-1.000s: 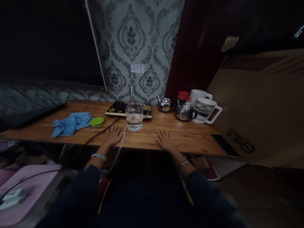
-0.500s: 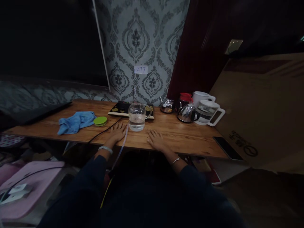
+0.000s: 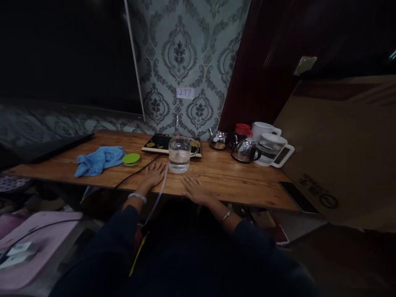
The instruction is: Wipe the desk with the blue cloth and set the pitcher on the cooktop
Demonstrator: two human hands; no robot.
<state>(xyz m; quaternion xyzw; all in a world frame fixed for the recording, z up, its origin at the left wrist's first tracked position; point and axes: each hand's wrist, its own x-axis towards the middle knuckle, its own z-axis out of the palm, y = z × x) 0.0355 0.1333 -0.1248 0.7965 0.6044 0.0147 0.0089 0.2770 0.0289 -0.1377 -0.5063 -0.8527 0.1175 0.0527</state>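
The left hand (image 3: pixel 154 175) and right hand (image 3: pixel 196 190) lie flat, fingers extended and gripping nothing, on the brown wooden tabletop (image 3: pixel 241 179), while the clear glass kettle (image 3: pixel 179 159), partly filled with water, stands just beyond and between them, where a forward slide could spill it.

- Left hand (image 3: pixel 154 174) lies palm down, fingers (image 3: pixel 158 168) spread, pointing forward.
- Right hand (image 3: pixel 196 191) is palm down, flat, angled inward.
- Both forearms (image 3: pixel 217 208) slant toward each other.
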